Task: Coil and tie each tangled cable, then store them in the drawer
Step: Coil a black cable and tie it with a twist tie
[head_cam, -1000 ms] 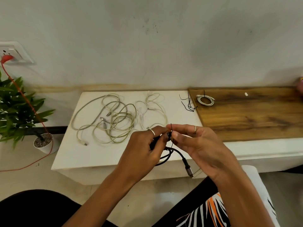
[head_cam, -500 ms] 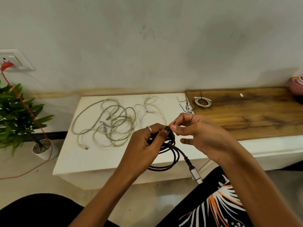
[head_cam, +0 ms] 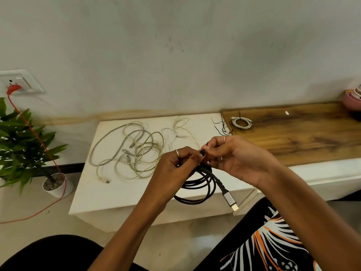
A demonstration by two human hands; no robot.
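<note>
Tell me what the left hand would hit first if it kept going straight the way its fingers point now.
The left hand, gripping the black cable, points up and right, so it would most likely meet the right hand first: their fingertips already nearly touch over the coil. Depth between them is hard to judge from this view.

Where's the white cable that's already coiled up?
The coiled white cable lies at the left end of the wooden board, far side, beside the loose black ties on the white table.

Bare forearms; thin rings on both hands (head_cam: 205, 165).
</note>
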